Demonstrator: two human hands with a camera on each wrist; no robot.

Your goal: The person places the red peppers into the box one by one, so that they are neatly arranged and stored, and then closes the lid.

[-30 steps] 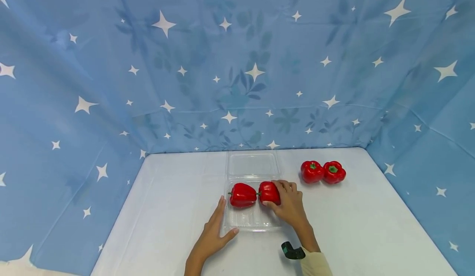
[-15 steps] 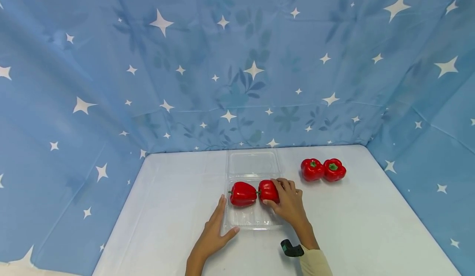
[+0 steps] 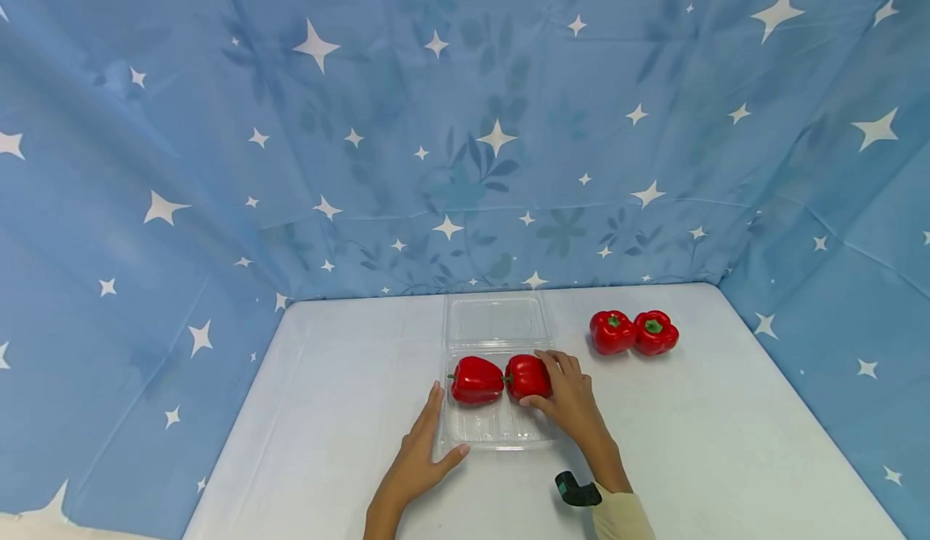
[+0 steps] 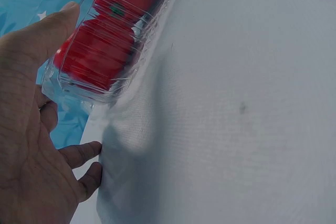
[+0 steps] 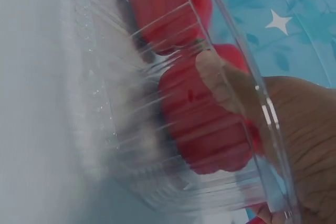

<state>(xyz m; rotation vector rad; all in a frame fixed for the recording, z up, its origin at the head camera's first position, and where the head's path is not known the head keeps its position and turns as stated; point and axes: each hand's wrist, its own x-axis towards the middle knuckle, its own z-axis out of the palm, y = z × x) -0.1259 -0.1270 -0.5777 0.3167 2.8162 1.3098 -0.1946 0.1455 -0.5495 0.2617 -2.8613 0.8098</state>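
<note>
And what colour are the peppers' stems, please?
Green: the stems show best in the head view, on the two peppers outside the box.

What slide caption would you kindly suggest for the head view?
Right hand holding one red pepper, another beside it in a clear box, left hand at its edge, two more peppers nearby.

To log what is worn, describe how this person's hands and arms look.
The left hand and right hand are both ungloved. The left forearm is bare as far as it shows. The right arm wears a plain beige sleeve ending short of the wrist. By its edge sits a small black device with a greenish patch; how it is fastened is unclear.
</note>
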